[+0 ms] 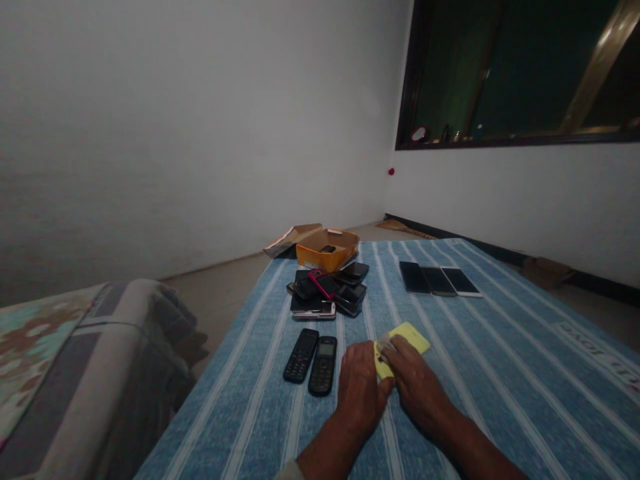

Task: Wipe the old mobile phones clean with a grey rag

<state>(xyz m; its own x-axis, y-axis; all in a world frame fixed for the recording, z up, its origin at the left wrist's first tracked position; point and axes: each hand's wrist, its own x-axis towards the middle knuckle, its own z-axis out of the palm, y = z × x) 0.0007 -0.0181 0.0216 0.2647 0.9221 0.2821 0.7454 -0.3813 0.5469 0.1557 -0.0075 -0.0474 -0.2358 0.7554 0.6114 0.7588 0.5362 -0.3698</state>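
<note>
Yellow sheet, paper or thin cloth (cannot tell which), lies low on the near part of the striped cloth, between the 2 hands.

Largest first. Pale wall behind. Blue striped cloth spread wide; what it covers is hidden. Dark window, upper right. Blanket over something at left, apart from the cloth.

Far end: orange box, open, a small dark thing inside; its lid rests tilted beside it, probably put aside to leave the box open. In front, a loose pile of phones, overlapping at odd angles, as if heaped without sorting.

Left hand: curled, thumb at the sheet's near edge, apparently steadying it. Right hand: fingers bent down over the sheet, pinching it along with a pale bit too blurred to name. Held low, likely so the cloth takes the pressure.

Right, farther off: 3 flat phones in a neat row, well apart from the pile, perhaps to keep them distinct. Left of the left hand: 2 keypad phones, side by side, keys up, in easy reach.
</note>
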